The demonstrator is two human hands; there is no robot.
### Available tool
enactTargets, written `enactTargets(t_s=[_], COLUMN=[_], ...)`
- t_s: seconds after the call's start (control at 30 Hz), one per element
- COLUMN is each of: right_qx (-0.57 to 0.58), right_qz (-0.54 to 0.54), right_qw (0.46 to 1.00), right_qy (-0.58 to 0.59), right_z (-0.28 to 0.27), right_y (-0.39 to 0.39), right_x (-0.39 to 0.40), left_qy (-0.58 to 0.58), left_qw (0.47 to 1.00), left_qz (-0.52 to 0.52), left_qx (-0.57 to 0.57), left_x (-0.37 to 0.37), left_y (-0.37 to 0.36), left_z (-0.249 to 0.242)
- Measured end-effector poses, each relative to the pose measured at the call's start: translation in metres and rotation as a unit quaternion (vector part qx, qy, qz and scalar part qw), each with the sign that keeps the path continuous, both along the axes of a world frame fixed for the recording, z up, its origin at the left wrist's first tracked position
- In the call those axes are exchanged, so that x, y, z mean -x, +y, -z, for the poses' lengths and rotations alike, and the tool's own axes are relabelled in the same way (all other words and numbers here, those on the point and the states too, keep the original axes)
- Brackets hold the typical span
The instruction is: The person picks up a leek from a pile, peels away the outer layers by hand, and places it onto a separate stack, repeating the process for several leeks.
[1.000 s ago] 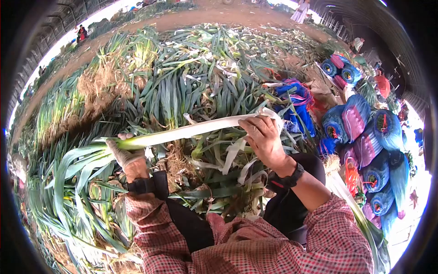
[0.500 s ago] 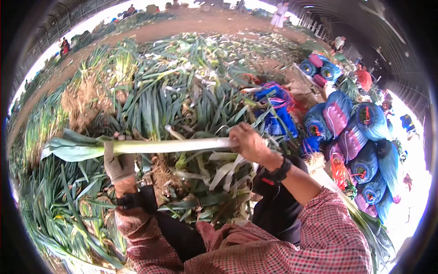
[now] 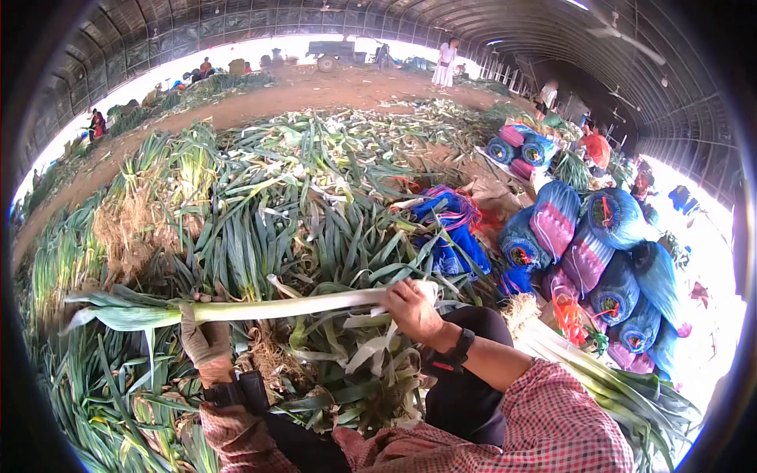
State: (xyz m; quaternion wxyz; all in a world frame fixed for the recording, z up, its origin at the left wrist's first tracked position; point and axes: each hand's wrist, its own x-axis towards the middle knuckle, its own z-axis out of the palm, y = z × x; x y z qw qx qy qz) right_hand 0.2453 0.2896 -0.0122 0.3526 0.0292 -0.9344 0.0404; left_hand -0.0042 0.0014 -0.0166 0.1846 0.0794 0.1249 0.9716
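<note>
A long leek [image 3: 292, 306] lies nearly level across my lap, its green leaves to the left and its white shaft to the right. My left hand [image 3: 205, 339], in a beige glove, is closed round it where green turns pale. Bare and closed over the white end is my right hand [image 3: 414, 311], with a bit of pale stalk showing beyond the fingers. A thin green strip hangs below the leaves. Under the leek are loose leaves and a clump of roots [image 3: 272, 355]. By my right knee lies a bunch of trimmed leeks [image 3: 579, 351].
Heaps of leeks [image 3: 260, 236] spread ahead and left. To the right are stacked blue-and-pink net-wrapped bundles [image 3: 579, 225], red ties [image 3: 568, 315] and blue netting [image 3: 453, 236]. Farther off, a person in white [image 3: 445, 63] stands near a cart [image 3: 330, 54] under the arched roof.
The view has tilted up, so hands and leek appear lower. My right hand now wraps the white end, which shows past the fingers. A strip now dangles near the leek's leaves.
</note>
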Motion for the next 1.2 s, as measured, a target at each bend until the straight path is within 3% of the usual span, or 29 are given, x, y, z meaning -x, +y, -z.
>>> enactTargets(t_s=[0.07,0.13,0.2,0.27,0.3,0.33,0.37,0.47,0.5,0.57,0.67,0.77,0.8,0.83,0.87,0.9,0.97,1.0,1.03,1.07,1.13,1.2], right_qx=[0.018,0.006,-0.077,-0.09,-0.078,-0.07,-0.001,0.112,0.05,-0.036,-0.135,-0.145,-0.114,-0.09,-0.068,-0.07,-0.062,-0.01,0.061,0.036,0.095,0.113], right_qz=[0.02,-0.017,-0.036,0.056,0.122,0.187,0.159,0.074,0.048,0.035,0.086,0.088,0.078,0.023,-0.021,0.007,-0.092,-0.195,-0.135,-0.089,-0.17,-0.223], right_qw=[0.999,0.999,0.993,0.954,0.901,0.829,0.824,0.945,0.985,0.999,0.987,0.972,0.96,0.975,0.973,0.946,0.935,0.949,0.917,0.893,0.925,0.938], right_qy=[-0.027,-0.049,-0.086,-0.282,-0.408,-0.522,-0.544,-0.297,-0.16,0.018,0.0,-0.162,-0.244,-0.201,-0.221,-0.318,-0.338,-0.248,-0.37,-0.44,-0.326,-0.24], right_z=[-0.004,-0.009,-0.01,0.001,0.001,-0.001,0.022,0.007,-0.015,-0.04,-0.051,-0.016,-0.024,0.002,-0.007,-0.01,-0.015,0.008,-0.033,-0.06,-0.064,-0.074], right_y=[0.003,0.011,0.018,0.025,0.023,0.023,0.049,0.028,0.012,0.001,-0.004,0.025,0.018,0.029,0.015,0.002,-0.029,-0.031,-0.061,-0.081,-0.095,-0.116], right_x=[-0.001,-0.001,-0.003,-0.013,-0.016,-0.021,-0.031,-0.029,-0.019,0.003,0.03,0.034,0.03,0.027,0.016,0.01,-0.011,-0.018,-0.03,-0.039,-0.059,-0.079], left_qy=[-0.041,-0.025,-0.008,-0.059,-0.039,-0.05,-0.057,-0.042,-0.027,-0.049,-0.049,-0.039,-0.001,0.014,0.031,0.001,-0.029,-0.029,-0.011,-0.034,-0.101,-0.14], left_qw=[0.998,0.999,0.999,0.996,0.996,0.993,0.991,0.987,0.983,0.984,0.986,0.992,0.993,0.994,0.996,0.993,0.98,0.973,0.987,0.982,0.966,0.974], left_qz=[-0.039,-0.01,-0.029,-0.039,-0.019,-0.097,-0.116,-0.153,-0.181,-0.166,-0.156,-0.109,-0.119,-0.103,-0.086,-0.119,-0.186,-0.22,-0.157,-0.182,-0.213,-0.155], left_qx=[0.029,-0.037,-0.034,-0.061,-0.081,-0.034,-0.023,-0.006,0.034,0.033,0.029,-0.038,-0.012,-0.016,-0.023,0.027,0.072,0.069,0.028,0.023,0.109,0.089], left_x=[-0.002,0.0,-0.014,-0.006,0.0,0.01,0.012,0.007,0.01,0.008,0.01,0.015,0.007,0.004,0.003,0.003,0.003,0.004,0.016,0.027,0.022,0.036], left_y=[-0.003,-0.003,0.0,-0.005,-0.009,-0.012,-0.016,-0.022,-0.024,-0.026,-0.03,-0.034,-0.03,-0.026,-0.024,-0.024,-0.024,-0.025,-0.033,-0.036,-0.033,-0.035], left_z=[0.005,0.011,-0.003,0.005,0.009,0.017,0.014,0.001,0.006,0.001,0.004,0.009,-0.002,-0.007,-0.009,-0.011,-0.015,-0.014,0.0,0.011,0.013,0.046])
